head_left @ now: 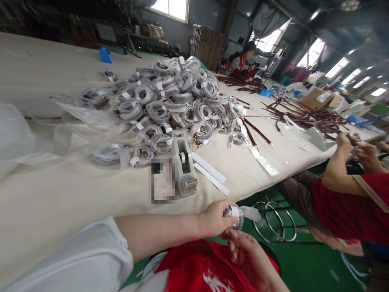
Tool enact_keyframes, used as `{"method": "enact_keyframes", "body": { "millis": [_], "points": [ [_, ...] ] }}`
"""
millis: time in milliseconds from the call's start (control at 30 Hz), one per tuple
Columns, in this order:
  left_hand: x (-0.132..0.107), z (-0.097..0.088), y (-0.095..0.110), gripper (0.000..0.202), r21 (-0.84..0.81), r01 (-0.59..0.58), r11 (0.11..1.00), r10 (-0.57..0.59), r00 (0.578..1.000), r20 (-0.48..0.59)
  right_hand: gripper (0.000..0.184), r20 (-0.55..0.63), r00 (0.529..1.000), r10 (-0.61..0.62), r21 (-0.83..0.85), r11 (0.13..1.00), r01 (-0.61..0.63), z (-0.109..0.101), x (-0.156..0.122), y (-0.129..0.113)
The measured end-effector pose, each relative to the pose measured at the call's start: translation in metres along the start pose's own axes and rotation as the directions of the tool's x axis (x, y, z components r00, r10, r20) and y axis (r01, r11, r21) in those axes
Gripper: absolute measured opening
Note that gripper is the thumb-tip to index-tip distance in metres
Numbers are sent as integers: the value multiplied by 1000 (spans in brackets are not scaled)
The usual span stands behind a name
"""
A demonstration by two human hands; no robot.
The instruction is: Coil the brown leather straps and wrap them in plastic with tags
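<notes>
My left hand is closed around a coiled strap wrapped in clear plastic, held just off the table's near edge. A white tape label sits on the top of the bundle. My right hand lies below it, its fingertips touching the underside of the bundle. On the table in front stands a grey tape dispenser, with white paper strips lying to its right. Behind it is a large pile of wrapped coiled straps.
The cream-covered table stretches left and far. Loose brown straps lie at the right end. A co-worker in red sits at my right, hands raised. Another person sits at the far end. A wire stool frame stands on the green floor.
</notes>
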State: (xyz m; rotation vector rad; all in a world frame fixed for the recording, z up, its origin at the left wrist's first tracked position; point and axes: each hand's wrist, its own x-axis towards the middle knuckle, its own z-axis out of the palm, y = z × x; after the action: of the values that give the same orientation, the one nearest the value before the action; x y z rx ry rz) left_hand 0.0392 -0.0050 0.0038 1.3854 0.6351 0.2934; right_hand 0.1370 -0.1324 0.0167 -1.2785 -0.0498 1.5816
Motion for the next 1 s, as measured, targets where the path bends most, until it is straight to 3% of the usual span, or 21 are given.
{"method": "enact_keyframes", "body": {
  "millis": [100, 200, 267, 300, 367, 400, 533, 667, 800, 900, 1000],
  "points": [
    [0, 0, 0, 44, 55, -17, 998, 18, 1000, -17, 36, 0, 1000, 0, -114, 993, 0, -7, -5, 1],
    [3, -1, 3, 41, 18, -23, 1000, 24, 997, -68, 48, -11, 998, -55, -405, 913, 46, -18, -10, -1],
    [5, -1, 4, 41, -88, 10, 996, -16, 997, -73, 52, -68, 975, -212, -568, 811, 137, -24, -12, -5],
    [5, -1, 4, 41, -144, 29, 989, -39, 997, -63, 50, -101, 939, -329, -621, 758, 199, -25, -12, -7],
    [6, 1, 2, 42, -231, 53, 972, -62, 998, -31, 41, -130, 840, -527, -668, 672, 318, -26, -12, -12],
    [5, 3, -1, 44, -258, 55, 965, -60, 998, -13, 39, -120, 814, -569, -662, 657, 361, -24, -10, -13],
    [4, 3, -6, 48, -279, 35, 960, -13, 997, 81, 47, -75, 849, -523, -550, 732, 402, -18, -1, -10],
    [9, -9, -2, 40, 1, -84, 996, 83, 980, 181, 40, -72, 824, -562, -605, 681, 412, -20, 2, -5],
    [13, -18, 4, 23, 407, -269, 873, 163, 947, 277, 38, -22, 817, -576, -700, 593, 399, -23, -1, -7],
    [12, -18, 6, 14, 521, -313, 794, 201, 944, 260, 31, 28, 798, -602, -787, 478, 389, -20, -4, -9],
    [8, -15, 6, 19, 566, -309, 764, 226, 950, 214, 27, 50, 774, -631, -839, 393, 375, -13, -5, -4]
  ]
}}
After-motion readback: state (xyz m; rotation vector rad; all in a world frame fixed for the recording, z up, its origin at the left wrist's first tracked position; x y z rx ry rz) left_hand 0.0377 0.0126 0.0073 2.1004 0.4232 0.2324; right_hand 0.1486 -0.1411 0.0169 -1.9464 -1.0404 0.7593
